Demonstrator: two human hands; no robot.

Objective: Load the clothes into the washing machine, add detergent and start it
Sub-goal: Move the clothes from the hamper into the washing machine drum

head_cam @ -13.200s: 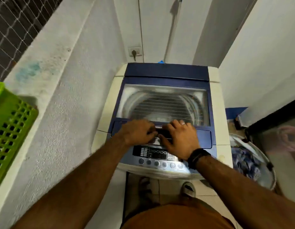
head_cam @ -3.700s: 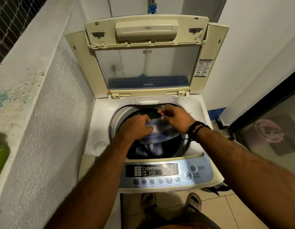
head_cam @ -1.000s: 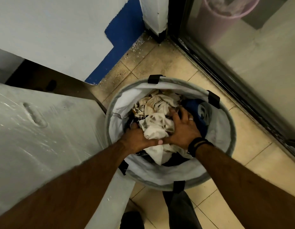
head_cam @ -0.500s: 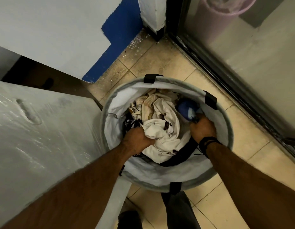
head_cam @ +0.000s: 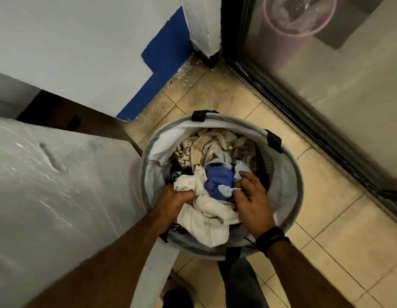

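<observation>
Clothes (head_cam: 215,152) in the basket (head_cam: 288,174): my left hand (head_cam: 175,200) clenches the cream cloth (head_cam: 204,210), right hand (head_cam: 252,200) pinches the blue garment (head_cam: 218,181), so I'd lift both clear of the rim together.

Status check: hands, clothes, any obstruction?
Left hand grips cream garment. Right hand pinches blue garment. Both in laundry basket. Nothing blocking.

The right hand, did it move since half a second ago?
Yes. The right hand slid from the laundry basket's right rim toward its middle, onto the blue cloth.
</observation>
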